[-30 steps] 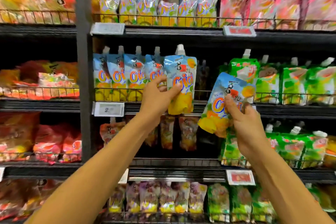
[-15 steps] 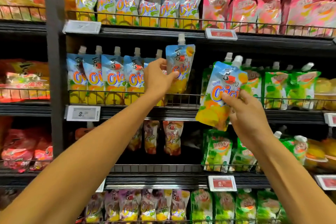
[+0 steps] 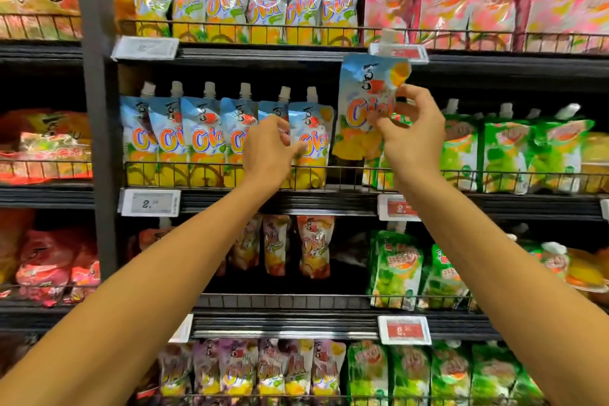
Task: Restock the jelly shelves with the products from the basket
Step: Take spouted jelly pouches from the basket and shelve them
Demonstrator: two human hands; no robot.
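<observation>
A blue mango jelly pouch [image 3: 359, 128] with a white spout is held up in front of the middle shelf [image 3: 329, 199], just right of the matching row, by my right hand [image 3: 412, 138], which pinches its right edge. The row of blue mango pouches [image 3: 184, 142] stands behind the wire rail. My left hand [image 3: 268, 150] is at the rightmost pouch of that row [image 3: 311, 142]; the fingers are loosely curled and apart, a fingertip touching the pouch's left edge. The basket is not in view.
Green pouches [image 3: 514, 155] fill the same shelf to the right. Above stand more mango pouches [image 3: 250, 3] and pink ones [image 3: 461, 6]. Below are mixed-fruit pouches [image 3: 313, 247] and green ones [image 3: 395, 267]. A dark upright post [image 3: 99, 142] divides the bays.
My left hand has set its pouch into the row behind the rail and loosened its fingers. My right hand has lifted its pouch up toward the gap beside the row.
</observation>
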